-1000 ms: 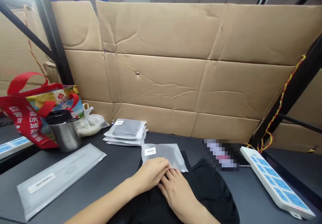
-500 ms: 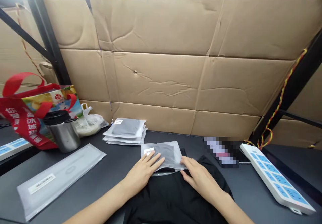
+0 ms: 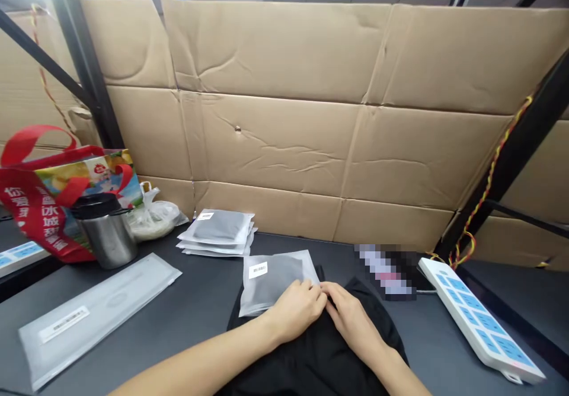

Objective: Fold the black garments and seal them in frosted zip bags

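A frosted zip bag with a barcode label and something dark folded inside lies flat before me. Its near edge rests against black fabric. My left hand is closed at the bag's right edge, fingers curled over the near right corner. Touching its fingertips there, my right hand pinches the same corner with thumb and forefinger. The exact grip point is covered by the fingers.
Stacked similar bags lie behind. At left are a long frosted bag, a steel tumbler, a red carrier bag and a knotted plastic bag. A power strip lies right, and a cardboard wall closes the back.
My left hand has gone from lying spread on the bag to closing at its right corner beside my right hand. The near opening, where black showed, now lies flatter.
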The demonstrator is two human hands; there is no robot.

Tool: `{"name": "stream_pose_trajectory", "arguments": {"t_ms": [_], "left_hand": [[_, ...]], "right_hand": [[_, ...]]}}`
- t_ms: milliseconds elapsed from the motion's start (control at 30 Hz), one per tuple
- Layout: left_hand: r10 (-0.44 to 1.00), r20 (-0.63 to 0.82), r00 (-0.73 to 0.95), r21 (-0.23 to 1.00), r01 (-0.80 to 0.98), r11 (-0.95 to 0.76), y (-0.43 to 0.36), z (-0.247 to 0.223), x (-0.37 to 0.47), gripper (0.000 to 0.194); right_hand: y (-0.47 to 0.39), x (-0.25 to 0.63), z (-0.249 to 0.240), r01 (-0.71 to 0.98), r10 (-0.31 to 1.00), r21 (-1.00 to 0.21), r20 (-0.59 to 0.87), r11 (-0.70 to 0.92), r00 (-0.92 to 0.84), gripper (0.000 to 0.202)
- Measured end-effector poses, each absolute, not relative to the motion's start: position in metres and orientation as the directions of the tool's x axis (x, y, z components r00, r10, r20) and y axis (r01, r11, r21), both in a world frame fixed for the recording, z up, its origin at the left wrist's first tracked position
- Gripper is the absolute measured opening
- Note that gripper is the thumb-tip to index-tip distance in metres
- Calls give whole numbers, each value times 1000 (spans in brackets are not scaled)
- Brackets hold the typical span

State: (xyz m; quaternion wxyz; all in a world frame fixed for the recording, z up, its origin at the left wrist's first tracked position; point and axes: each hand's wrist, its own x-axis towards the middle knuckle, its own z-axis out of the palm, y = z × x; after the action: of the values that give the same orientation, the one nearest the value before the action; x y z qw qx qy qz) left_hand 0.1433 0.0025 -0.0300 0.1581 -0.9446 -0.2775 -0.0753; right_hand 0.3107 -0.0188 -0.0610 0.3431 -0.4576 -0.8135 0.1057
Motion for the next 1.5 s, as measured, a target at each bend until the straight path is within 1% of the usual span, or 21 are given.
{"name": "stream_pose_trajectory", "arguments": {"t_ms": [100, 233, 333, 433, 533, 667, 900, 1067, 1200, 1300, 1400, 1500], "left_hand": [[485, 213, 848, -269, 528, -806, -2, -26, 125, 14], [505, 196, 841, -326, 541, -775, -17, -20, 79, 10], [530, 218, 820, -348, 572, -742, -25, -20, 51, 10], [528, 267, 806, -345, 592, -729, -27, -24, 52, 13], [513, 302, 803, -324, 593, -738, -23, -29, 75, 15], [502, 279, 819, -281, 569, -773, -16, -28, 102, 9], [571, 245, 784, -129, 610, -782, -10, -16, 94, 4], [599, 193, 777, -156, 627, -763, -11, -20, 101, 12], [647, 169, 743, -138, 668, -731, -7, -25, 108, 19], [676, 171, 717, -117, 696, -708, -4, -26, 107, 18], [675, 177, 717, -113, 696, -709, -7, -24, 104, 16], [651, 228, 724, -114, 684, -720, -13, -23, 106, 5]], "right_hand": [[-23, 309, -57, 676, 819, -480, 445, 559, -362, 21], [-29, 304, -50, 684, 823, -475, 436, 554, -364, 18], [-32, 301, -46, 693, 823, -462, 429, 554, -372, 17], [-33, 299, -46, 700, 812, -440, 450, 563, -371, 16], [-33, 298, -49, 701, 804, -429, 466, 570, -370, 16], [-31, 301, -54, 694, 805, -438, 463, 572, -372, 14], [-29, 303, -53, 667, 814, -479, 439, 571, -381, 15], [-30, 303, -52, 674, 817, -474, 427, 567, -387, 16], [-32, 303, -51, 677, 819, -470, 409, 567, -402, 16], [-32, 303, -51, 684, 823, -466, 399, 562, -405, 17], [-31, 304, -51, 684, 821, -462, 401, 565, -407, 16], [-30, 304, -51, 693, 815, -443, 416, 569, -403, 14]]}}
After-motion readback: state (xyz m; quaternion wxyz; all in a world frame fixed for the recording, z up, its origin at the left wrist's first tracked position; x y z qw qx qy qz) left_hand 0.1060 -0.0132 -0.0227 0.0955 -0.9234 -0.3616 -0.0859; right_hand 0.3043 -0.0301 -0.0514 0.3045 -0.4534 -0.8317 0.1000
